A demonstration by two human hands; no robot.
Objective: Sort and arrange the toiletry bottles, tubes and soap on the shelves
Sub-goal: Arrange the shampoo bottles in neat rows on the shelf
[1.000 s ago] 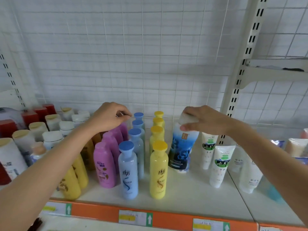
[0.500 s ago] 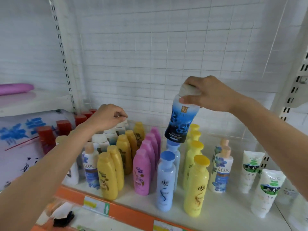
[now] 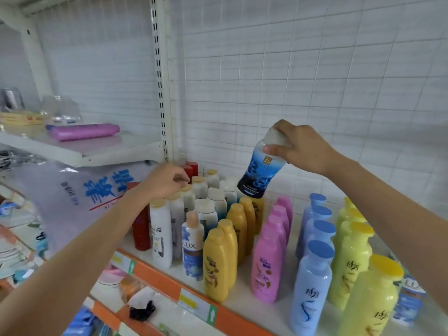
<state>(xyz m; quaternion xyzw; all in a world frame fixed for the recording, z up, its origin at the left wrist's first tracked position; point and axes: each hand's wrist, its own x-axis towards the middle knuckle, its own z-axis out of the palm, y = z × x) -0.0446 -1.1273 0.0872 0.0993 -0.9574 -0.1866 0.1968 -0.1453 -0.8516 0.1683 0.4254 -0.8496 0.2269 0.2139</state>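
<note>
My right hand grips the white cap of a dark blue bottle, which hangs tilted in the air above the back of the white and amber bottle rows. My left hand hovers with curled fingers over the gold caps of the white bottles at the back left; I cannot tell whether it touches one. On the shelf bottles stand in rows: red, white, amber, pink, light blue and yellow. A Lux bottle stands at the front.
A slotted upright splits the shelving. The left bay holds a higher shelf with a pink tube lying on it, and a large plastic bag below. An orange price strip edges the shelf front.
The dark blue bottle was lifted off the shelf's right side and carried left over the rows. My view turned left. My left hand stayed above the white bottles' caps.
</note>
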